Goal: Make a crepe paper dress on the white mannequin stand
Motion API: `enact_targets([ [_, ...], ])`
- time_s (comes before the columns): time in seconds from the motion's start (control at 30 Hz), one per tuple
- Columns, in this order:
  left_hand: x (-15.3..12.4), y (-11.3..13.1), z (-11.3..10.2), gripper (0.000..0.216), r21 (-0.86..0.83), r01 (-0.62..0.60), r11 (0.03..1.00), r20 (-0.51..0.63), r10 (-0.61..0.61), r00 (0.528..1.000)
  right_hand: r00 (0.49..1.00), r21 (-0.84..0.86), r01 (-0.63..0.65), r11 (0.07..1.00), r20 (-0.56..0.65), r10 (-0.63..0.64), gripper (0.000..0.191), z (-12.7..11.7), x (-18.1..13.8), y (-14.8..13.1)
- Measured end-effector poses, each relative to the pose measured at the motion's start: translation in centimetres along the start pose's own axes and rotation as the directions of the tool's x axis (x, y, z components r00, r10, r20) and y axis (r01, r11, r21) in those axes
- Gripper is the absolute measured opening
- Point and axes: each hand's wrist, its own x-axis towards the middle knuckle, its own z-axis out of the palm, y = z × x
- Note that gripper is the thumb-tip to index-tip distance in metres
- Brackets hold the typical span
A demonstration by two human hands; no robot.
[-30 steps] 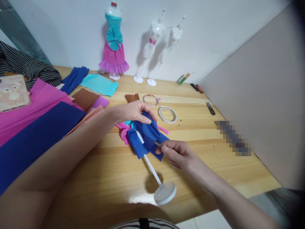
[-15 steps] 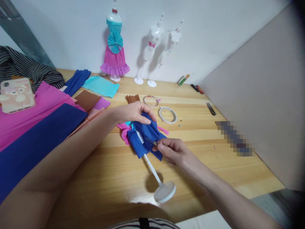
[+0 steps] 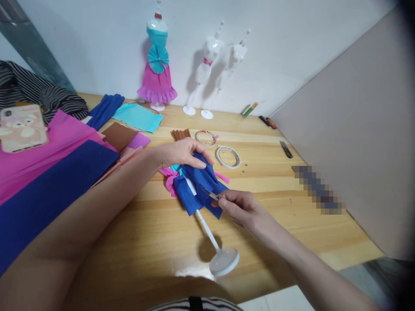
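Observation:
A small white mannequin lies tilted over the wooden table, its round base [image 3: 224, 261] towards me. Blue crepe paper [image 3: 199, 185] is wrapped round it as a skirt, with pink and teal paper under it. My left hand [image 3: 183, 153] lies on top of the blue paper, fingers closed and pressing it against the mannequin. My right hand [image 3: 238, 207] pinches a thin metal tool [image 3: 209, 194], seemingly tweezers, whose tip touches the lower part of the blue skirt.
Pink and blue paper sheets [image 3: 55, 172] and a phone [image 3: 21, 127] lie at left. At the back stand a dressed mannequin [image 3: 157, 65] and two bare ones [image 3: 207, 65]. Tape rolls [image 3: 228, 156], small snips [image 3: 286, 149] and a grey panel [image 3: 356, 129] are at right.
My right hand and the tool shifted a little along the skirt's lower part and back. My left hand stayed put on the blue paper. The view moved slightly.

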Motion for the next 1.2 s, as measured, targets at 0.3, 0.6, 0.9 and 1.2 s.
enact_targets([
  [0.3,0.0,0.1,0.0,0.024,0.025,-0.031,0.999,-0.001,0.031,1.000,0.989,-0.248,0.111,0.962,-0.063,-0.130,0.040,0.7,1.2,0.1],
  [0.6,0.0,0.1,0.1,0.023,0.030,-0.041,0.999,0.004,0.041,0.999,0.987,-0.339,0.106,0.935,-0.082,-0.141,0.037,1.0,1.6,-0.3],
  [0.9,0.0,0.3,0.2,0.024,0.029,-0.021,0.999,-0.019,0.022,1.000,0.989,-0.256,0.095,0.962,-0.085,-0.120,0.038,1.0,1.9,-0.3],
  [1.2,0.1,0.1,0.1,0.025,0.030,-0.017,0.999,-0.012,0.017,1.000,0.994,-0.188,0.079,0.979,-0.063,-0.093,0.040,1.0,1.6,-0.2],
])
